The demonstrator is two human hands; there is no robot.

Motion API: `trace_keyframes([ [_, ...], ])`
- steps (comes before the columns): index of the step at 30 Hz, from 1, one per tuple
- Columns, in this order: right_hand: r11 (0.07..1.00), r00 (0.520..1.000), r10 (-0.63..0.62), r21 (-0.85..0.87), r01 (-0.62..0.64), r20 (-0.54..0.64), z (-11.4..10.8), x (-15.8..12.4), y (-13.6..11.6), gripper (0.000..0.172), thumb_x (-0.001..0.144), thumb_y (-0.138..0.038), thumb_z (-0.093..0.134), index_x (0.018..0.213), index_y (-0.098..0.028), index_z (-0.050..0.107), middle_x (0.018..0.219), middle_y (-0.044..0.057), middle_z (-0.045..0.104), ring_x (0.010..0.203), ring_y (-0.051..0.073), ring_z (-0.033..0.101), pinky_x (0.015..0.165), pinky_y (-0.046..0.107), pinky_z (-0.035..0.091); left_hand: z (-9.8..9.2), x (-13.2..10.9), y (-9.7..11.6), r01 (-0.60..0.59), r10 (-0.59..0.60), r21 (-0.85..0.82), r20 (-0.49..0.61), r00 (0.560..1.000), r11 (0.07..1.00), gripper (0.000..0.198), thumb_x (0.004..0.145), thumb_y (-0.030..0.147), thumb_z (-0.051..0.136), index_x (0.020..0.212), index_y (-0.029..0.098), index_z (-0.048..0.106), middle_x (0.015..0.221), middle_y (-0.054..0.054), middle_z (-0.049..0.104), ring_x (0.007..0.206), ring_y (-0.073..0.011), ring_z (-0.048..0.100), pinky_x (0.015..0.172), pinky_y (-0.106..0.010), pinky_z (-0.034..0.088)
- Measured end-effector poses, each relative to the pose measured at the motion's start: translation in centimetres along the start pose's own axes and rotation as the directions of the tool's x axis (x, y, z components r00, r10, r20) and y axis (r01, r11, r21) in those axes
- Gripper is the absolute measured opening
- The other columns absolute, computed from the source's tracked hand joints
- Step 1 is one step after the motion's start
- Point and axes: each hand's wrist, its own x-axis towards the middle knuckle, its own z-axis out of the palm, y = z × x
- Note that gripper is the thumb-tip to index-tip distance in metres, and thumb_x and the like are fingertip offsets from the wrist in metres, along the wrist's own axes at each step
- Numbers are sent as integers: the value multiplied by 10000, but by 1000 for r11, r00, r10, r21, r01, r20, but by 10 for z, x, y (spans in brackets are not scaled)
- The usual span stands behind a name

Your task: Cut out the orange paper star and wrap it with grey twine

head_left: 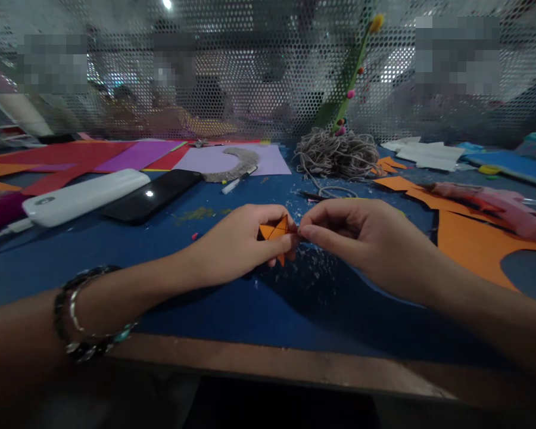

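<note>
Over the front part of the blue table, my left hand (245,241) pinches a small orange paper star (273,229) between thumb and fingers. Thin dark lines cross the star's face; whether they are drawn or thread I cannot tell. Part of the star is hidden by my thumb and fingers. Just to its right, my right hand (361,238) is closed in a pinch, its fingertips almost touching those of my left hand. What sits between the right fingertips is too small to make out. Beyond my hands lies a tangled pile of grey string (337,154).
Orange paper scraps (469,244) lie right. A black phone (156,193) and a white device (87,196) lie left. Behind them are a grey crescent (243,159), a marker (239,180) and coloured sheets (138,155). A perforated metal screen (250,77) stands at the back.
</note>
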Motion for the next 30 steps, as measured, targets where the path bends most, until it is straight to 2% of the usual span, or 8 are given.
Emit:
trace_keyframes([
  [8,991,999,-46,-127,42,-27,2,0,0,141,793,-216,508,721,-158,615,589,-20,586,511,67,480,468,171,363,2,1,-2,-25,26,-12,5,1000,1000,81,758,131,514,682,157,528,521,80,527,455,-45,487,437,-122,353],
  [13,932,971,-230,-304,199,-70,3,-3,0,83,776,-169,529,753,-175,609,583,-33,570,504,65,479,503,179,365,0,4,-2,-8,9,-88,12,1000,996,94,750,122,542,661,149,527,562,73,552,470,-34,493,466,-112,372],
  [15,857,938,-341,-427,287,-55,2,-4,0,97,790,-162,514,768,-176,608,597,-22,570,515,75,478,512,192,361,0,4,-2,2,-2,-131,-1,1000,991,90,751,119,550,666,144,535,581,67,563,483,-32,493,480,-109,377],
  [18,663,856,-517,-635,396,-6,1,-4,1,170,832,-184,457,751,-170,605,611,9,564,564,111,484,540,224,361,-1,4,-2,11,-16,-170,-28,999,985,116,785,150,529,671,139,541,590,59,560,500,-32,489,494,-112,377],
  [21,529,802,-596,-734,426,36,1,-4,2,226,852,-183,419,710,-167,594,612,26,556,589,129,475,563,239,366,-1,3,-5,3,-12,-226,-37,999,974,148,810,202,515,678,139,540,608,49,559,509,-36,488,502,-123,382],
  [26,523,799,-599,-732,436,48,1,-4,3,256,857,-160,402,667,-181,571,626,25,570,587,125,472,565,235,371,0,6,-11,-56,53,-365,-19,998,929,184,825,253,502,677,152,543,644,42,565,524,-32,497,491,-116,378],
  [30,556,803,-595,-704,441,33,0,-4,4,222,858,-175,414,701,-176,571,660,25,578,623,126,495,585,233,386,-1,6,-12,-38,46,-403,9,999,914,207,840,235,483,660,154,547,622,49,565,515,-22,501,474,-98,380],
])
